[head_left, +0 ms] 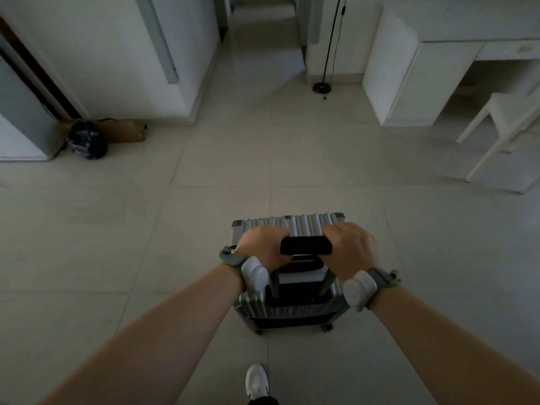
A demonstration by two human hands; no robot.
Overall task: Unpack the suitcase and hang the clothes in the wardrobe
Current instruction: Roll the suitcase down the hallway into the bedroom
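Silver suitcase [295, 311] upright, long axis vertical, handle [306, 245] uppermost.

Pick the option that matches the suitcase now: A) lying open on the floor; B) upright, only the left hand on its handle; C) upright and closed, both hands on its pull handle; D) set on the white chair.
C: the suitcase stands upright and closed on the floor, and the left hand and right hand each grip an end of its black pull handle.
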